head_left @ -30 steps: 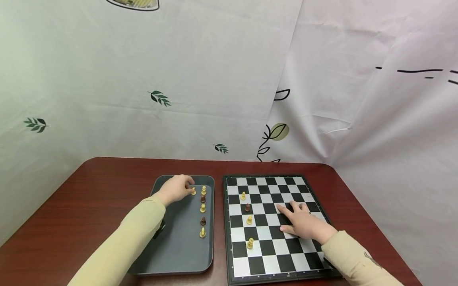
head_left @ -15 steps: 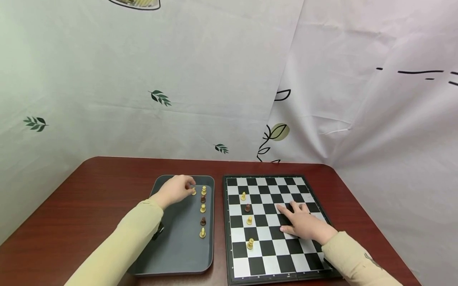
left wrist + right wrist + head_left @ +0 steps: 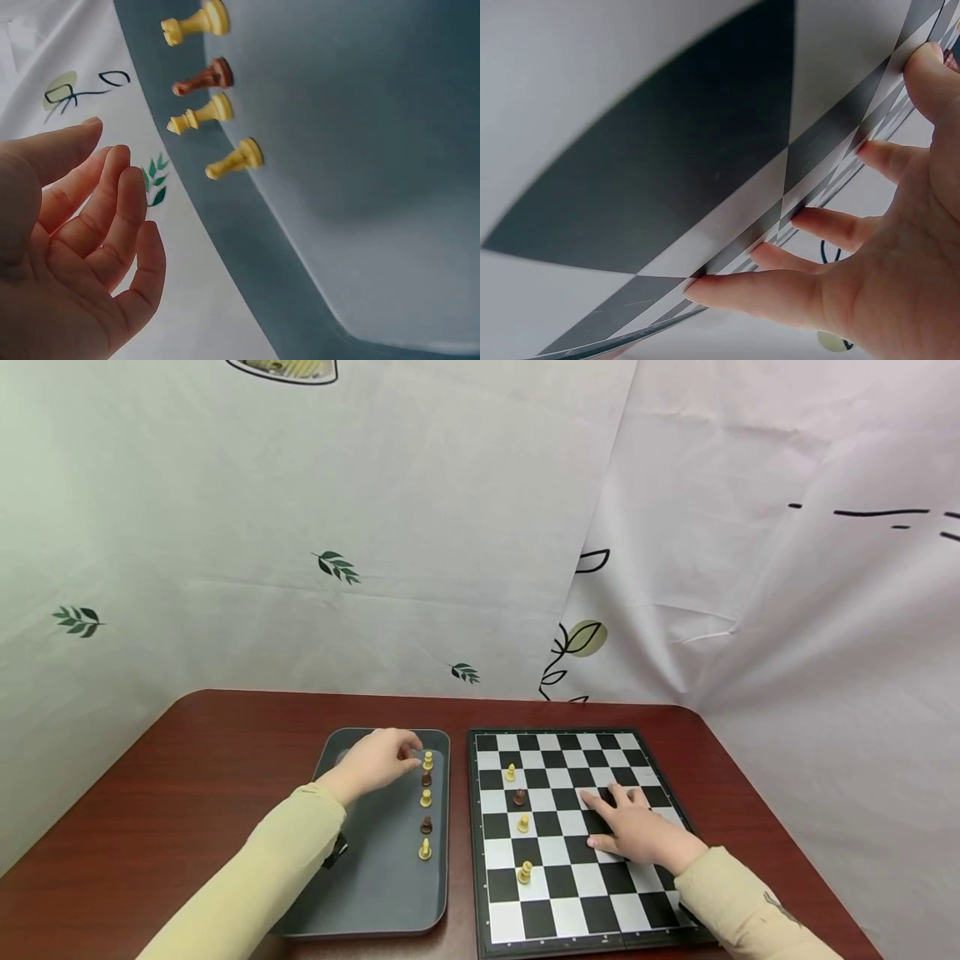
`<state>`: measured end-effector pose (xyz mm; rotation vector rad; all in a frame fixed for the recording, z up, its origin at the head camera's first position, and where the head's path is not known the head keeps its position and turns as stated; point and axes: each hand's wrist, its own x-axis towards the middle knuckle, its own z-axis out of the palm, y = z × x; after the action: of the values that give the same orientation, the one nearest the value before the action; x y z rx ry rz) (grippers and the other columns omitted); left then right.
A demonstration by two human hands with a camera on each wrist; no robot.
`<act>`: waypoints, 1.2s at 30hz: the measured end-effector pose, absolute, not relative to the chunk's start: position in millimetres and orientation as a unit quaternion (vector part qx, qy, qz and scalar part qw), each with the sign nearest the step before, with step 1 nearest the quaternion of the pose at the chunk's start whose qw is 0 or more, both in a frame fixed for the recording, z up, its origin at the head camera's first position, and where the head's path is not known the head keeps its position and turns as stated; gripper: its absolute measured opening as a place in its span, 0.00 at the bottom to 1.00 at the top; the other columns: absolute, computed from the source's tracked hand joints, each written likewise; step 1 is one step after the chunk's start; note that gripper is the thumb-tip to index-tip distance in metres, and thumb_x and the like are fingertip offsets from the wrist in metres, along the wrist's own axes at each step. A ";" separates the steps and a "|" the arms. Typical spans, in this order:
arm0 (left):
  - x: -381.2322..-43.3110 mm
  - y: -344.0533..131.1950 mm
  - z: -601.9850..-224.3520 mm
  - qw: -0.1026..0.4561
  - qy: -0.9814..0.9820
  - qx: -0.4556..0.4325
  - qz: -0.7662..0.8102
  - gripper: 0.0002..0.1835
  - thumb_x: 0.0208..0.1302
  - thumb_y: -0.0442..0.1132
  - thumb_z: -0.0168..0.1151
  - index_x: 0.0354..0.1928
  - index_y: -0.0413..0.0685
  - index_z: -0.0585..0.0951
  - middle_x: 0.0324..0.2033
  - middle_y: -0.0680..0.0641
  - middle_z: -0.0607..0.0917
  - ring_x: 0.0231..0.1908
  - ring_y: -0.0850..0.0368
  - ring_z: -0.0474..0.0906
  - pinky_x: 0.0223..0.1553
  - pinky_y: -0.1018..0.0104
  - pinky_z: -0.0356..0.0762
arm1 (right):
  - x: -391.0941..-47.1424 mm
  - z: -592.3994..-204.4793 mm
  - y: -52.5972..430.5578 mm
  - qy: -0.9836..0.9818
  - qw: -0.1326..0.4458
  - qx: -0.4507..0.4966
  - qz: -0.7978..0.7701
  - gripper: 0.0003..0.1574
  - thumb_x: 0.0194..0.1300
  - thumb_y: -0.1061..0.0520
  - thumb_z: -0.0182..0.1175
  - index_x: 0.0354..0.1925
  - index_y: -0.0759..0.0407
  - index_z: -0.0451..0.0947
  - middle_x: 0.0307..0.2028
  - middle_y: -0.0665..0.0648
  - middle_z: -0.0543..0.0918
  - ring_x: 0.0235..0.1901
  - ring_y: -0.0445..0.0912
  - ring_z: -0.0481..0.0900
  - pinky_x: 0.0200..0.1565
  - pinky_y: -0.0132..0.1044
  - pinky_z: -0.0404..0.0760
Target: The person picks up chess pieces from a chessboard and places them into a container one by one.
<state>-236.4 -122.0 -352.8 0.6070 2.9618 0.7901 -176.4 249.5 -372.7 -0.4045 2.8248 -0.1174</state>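
My left hand (image 3: 380, 760) hovers over the far end of a grey tray (image 3: 390, 893), its thumb and fingers loosely bent and apart with nothing between them. Close by its fingertips in the head view stands a yellow chess piece (image 3: 427, 761). The left wrist view shows a yellow rook (image 3: 196, 22), a brown chess piece (image 3: 205, 76), a yellow piece with a pointed top (image 3: 201, 114) and a yellow pawn (image 3: 236, 158) upright in the tray. My right hand (image 3: 641, 827) rests with spread fingers on the chessboard (image 3: 540, 910); its fingertips (image 3: 705, 289) touch the squares.
On the board's left side stand a yellow pawn (image 3: 510, 772), a brown piece (image 3: 519, 797) and further yellow pieces, one a rook (image 3: 525, 872). Nearer in the tray are a brown piece (image 3: 426, 825) and a yellow one (image 3: 425, 850). A reddish-brown table (image 3: 187, 810) lies underneath.
My left hand has shifted slightly right toward the tray's column of pieces. The yellow piece seen earlier at its fingertips is now hidden in the head view. My right hand stays put.
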 end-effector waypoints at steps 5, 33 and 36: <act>-232.1 -112.2 -348.0 0.007 0.944 0.207 0.256 0.12 0.61 0.35 0.63 0.46 0.40 0.82 0.28 0.51 0.81 0.26 0.61 0.73 0.30 0.65 0.71 | -176.6 -373.8 250.4 0.979 0.140 -0.141 -0.040 0.44 0.60 0.39 0.59 0.68 0.55 0.62 0.63 0.74 0.59 0.59 0.72 0.59 0.44 0.62 0.74; -201.8 -71.1 -321.0 0.012 0.929 0.279 0.244 0.12 0.60 0.38 0.65 0.46 0.44 0.82 0.28 0.54 0.81 0.24 0.65 0.72 0.29 0.69 0.72 | -175.5 -372.7 249.4 0.980 0.139 -0.140 -0.039 0.43 0.60 0.39 0.59 0.68 0.56 0.61 0.63 0.75 0.59 0.59 0.72 0.59 0.44 0.63 0.73; -198.4 -67.1 -318.4 0.018 0.924 0.287 0.252 0.12 0.60 0.38 0.65 0.45 0.44 0.82 0.27 0.54 0.81 0.24 0.65 0.72 0.28 0.69 0.72 | -175.3 -372.4 248.8 0.980 0.139 -0.138 -0.035 0.43 0.60 0.39 0.59 0.67 0.56 0.62 0.63 0.75 0.59 0.59 0.72 0.59 0.45 0.63 0.73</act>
<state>-198.4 -67.1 -318.4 0.8916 2.8712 0.7822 -175.3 248.8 -372.4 -0.3991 2.8324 -0.1025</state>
